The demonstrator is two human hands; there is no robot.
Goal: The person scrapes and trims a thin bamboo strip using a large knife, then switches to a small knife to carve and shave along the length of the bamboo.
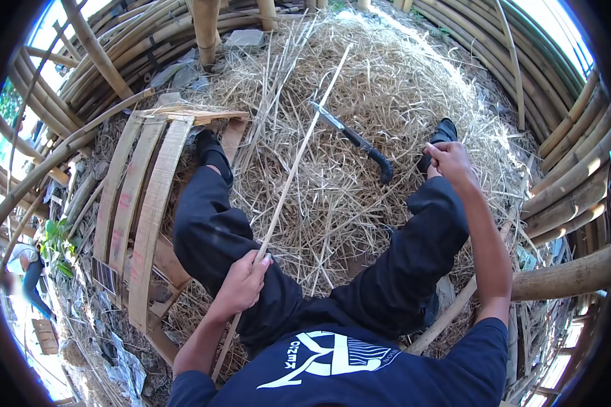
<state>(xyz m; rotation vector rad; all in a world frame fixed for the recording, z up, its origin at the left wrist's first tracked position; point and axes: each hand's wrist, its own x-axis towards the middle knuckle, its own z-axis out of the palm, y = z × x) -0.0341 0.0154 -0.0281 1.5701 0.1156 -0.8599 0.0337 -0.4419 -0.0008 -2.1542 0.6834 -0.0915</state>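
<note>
A long thin bamboo strip (294,166) slants from the lower left up to the top middle. My left hand (243,283) is closed round its lower part, over my left thigh. My right hand (449,161) is raised above my right shin and foot, its fingers pinched together; whatever they may hold is too small to make out. Between my feet a knife with a dark curved handle (366,150) lies on the straw shavings (360,224). The tip of its blade is at the strip, crossing or touching it.
A wooden slatted crate (146,224) stands at the left by my left foot. Stacked bamboo poles (563,163) line the right side, and more (142,54) are at the upper left. Another person (30,271) is at the far left edge.
</note>
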